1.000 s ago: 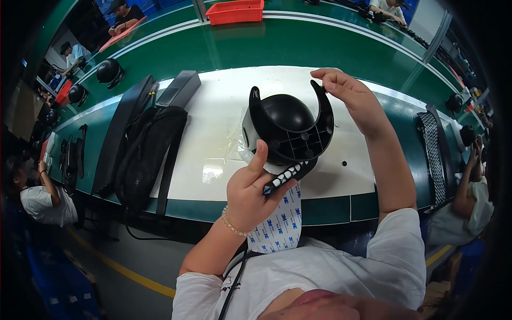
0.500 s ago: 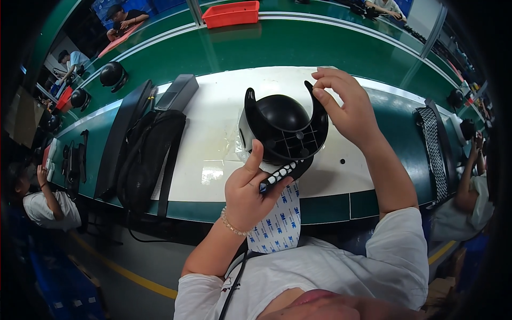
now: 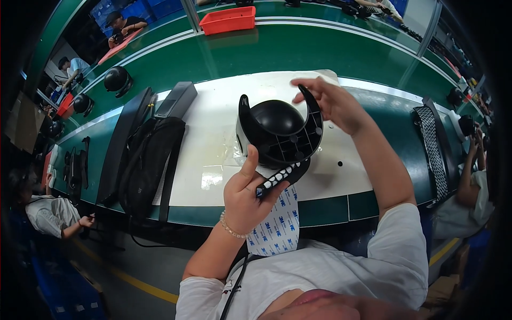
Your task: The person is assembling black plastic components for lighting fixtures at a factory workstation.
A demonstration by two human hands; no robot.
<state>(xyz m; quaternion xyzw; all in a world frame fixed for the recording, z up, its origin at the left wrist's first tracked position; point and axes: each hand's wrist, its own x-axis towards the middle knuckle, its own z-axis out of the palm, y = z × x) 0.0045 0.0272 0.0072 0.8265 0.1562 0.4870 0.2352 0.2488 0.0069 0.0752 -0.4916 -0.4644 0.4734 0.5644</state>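
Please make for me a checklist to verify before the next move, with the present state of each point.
1. Left hand gripping the black strip with white patches: ok.
2. Right hand touching the right prong of the black frame: cannot tell; fingers are at its tip, blurred.
3. Prongs on either side of the black dome: ok.
4. Printed sheet wholly within the white mat: not ok; it reaches past the near edge.
5. Small black round spot loose or fixed: cannot tell.

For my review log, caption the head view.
Left hand holds a black piece with white patches; right hand beside a black horned part.
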